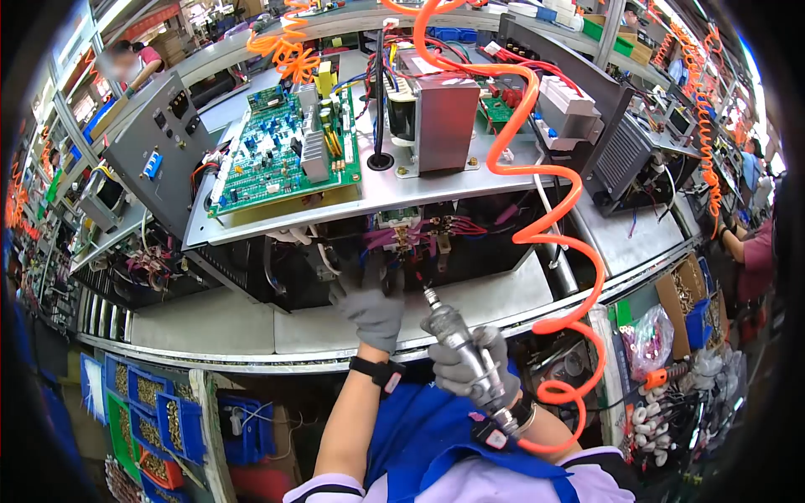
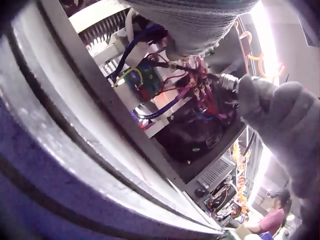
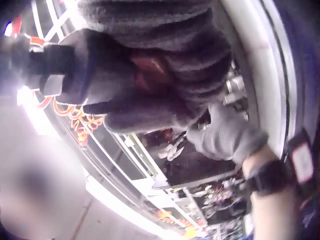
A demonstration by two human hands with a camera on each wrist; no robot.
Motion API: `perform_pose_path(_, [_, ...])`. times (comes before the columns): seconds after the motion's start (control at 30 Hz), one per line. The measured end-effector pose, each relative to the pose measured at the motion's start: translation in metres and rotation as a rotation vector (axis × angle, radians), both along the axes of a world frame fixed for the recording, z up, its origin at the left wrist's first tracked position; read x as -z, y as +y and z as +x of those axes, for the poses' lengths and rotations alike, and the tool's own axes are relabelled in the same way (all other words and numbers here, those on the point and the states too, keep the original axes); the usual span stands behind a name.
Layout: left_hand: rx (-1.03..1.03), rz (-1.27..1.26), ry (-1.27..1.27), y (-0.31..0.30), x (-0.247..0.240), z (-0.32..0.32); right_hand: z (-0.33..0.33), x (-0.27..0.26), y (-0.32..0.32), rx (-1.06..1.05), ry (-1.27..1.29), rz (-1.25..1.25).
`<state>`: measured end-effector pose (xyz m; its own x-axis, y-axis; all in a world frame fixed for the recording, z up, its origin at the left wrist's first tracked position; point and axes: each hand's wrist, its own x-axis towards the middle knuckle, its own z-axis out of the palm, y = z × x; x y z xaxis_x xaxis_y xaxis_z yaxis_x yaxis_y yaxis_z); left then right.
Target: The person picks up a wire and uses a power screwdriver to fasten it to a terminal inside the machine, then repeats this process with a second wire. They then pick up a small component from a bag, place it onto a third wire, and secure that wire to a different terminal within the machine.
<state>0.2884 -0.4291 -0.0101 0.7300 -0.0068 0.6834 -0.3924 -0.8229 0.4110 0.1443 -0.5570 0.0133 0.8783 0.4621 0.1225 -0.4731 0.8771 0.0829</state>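
My right hand [image 1: 459, 373], in a grey glove, grips a silver air screwdriver [image 1: 454, 329] fed by an orange coiled hose. The tool's tip points up toward purple wires and brass terminals [image 1: 402, 236] under the chassis shelf. My left hand [image 1: 373, 314], also gloved, reaches into the lower bay just left of the tip. Its fingertips are lost in the dark bay, and I cannot tell whether they hold anything. In the left wrist view, the screwdriver nose [image 2: 229, 82] comes in close to the red and purple wires [image 2: 197, 82].
On the shelf above sit a green circuit board [image 1: 285, 151] and a metal-cased block [image 1: 446, 124]. The orange hose [image 1: 579, 243] loops down on the right. Blue bins of screws [image 1: 151, 419] stand lower left; cable parts [image 1: 671, 411] lie lower right. More chassis line the conveyor.
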Motion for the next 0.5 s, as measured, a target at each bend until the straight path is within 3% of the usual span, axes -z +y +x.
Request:
perform_pose_path(0.07, [-0.015, -0.016, 0.085, 0.001, -0.012, 0.003, -0.015, -0.008, 0.015, 0.166, 0.066, -0.596])
perform_pose_path(0.13, [-0.028, 0.023, -0.010, 0.001, -0.007, 0.002, -0.013, -0.007, 0.026, 0.208, 0.000, -0.955])
perform_pose_path(0.4, [-0.089, -0.169, -0.097, -0.009, 0.008, 0.010, -0.011, -0.015, 0.030, 0.215, 0.005, -0.743])
perform_pose_path(0.5, [-0.091, -0.201, -0.095, -0.016, 0.014, 0.015, -0.010, -0.015, 0.031, 0.226, 0.002, -0.847])
